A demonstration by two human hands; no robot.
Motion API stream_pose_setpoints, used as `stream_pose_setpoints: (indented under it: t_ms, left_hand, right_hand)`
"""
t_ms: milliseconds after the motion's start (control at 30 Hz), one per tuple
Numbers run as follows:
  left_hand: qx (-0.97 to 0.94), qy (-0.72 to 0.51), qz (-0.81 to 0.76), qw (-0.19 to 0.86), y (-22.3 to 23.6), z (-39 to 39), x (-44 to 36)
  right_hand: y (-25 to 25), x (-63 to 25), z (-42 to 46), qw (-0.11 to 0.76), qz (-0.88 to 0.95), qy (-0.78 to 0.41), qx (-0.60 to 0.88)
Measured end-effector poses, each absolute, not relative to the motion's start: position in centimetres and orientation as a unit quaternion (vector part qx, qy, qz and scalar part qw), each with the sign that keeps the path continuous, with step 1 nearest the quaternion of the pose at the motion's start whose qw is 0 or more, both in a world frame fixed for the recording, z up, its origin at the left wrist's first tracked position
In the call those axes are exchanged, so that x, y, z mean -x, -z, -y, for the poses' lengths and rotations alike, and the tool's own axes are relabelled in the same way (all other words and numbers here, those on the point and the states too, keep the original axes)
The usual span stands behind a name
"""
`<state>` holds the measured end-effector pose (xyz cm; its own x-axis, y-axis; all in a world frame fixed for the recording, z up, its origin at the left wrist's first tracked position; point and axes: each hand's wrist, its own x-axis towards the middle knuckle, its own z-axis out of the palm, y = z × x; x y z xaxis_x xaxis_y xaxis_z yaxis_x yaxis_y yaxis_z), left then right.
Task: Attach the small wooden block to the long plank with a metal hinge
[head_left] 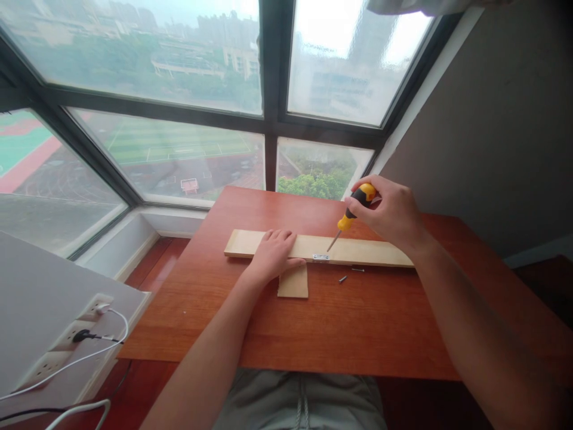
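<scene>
A yellow and black screwdriver is gripped by its handle in my right hand. Its shaft slants down to the left, and the tip is close to a small metal plate at the front edge of a long pale wooden board. Whether the tip touches anything is hard to see. My left hand lies on the board, left of the metal plate, fingers stretched out and thumb by the front edge. In front of that hand, a small square wooden piece sits against the board. Two screws lie on the tabletop nearby.
The board rests on a reddish-brown wooden table. Large dark-framed windows rise behind it, with a grey wall at the right. Plugged-in cables hang from wall sockets at the lower left.
</scene>
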<state>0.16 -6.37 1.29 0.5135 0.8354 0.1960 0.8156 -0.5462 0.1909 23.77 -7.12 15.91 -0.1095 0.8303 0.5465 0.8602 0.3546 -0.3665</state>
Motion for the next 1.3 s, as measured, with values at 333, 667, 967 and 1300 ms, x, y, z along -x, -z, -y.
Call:
stream_pose_setpoints:
  t_ms: [333,667,967,1300]
  left_hand:
    - [-0.872,-0.138,-0.469,0.029,-1.08,6.29,-0.03]
    - [-0.869,-0.136,-0.474,0.035,-1.16,6.32,-0.15]
    - [-0.871,-0.132,-0.472,0.023,-1.16,6.31,-0.17]
    - [-0.872,-0.135,-0.469,0.022,-1.07,6.26,-0.13]
  right_hand:
    - [-15.51,-24.38,7.67,0.349,0.739,0.002,0.576]
    - [-15.15,-24.42,7.58,0.348,0.749,-0.002,0.563]
    - [-15.6,-24.15,7.89,0.35,0.772,-0.039,0.53]
    - [-15.43,-24.31,7.52,0.351,0.775,-0.056,0.522]
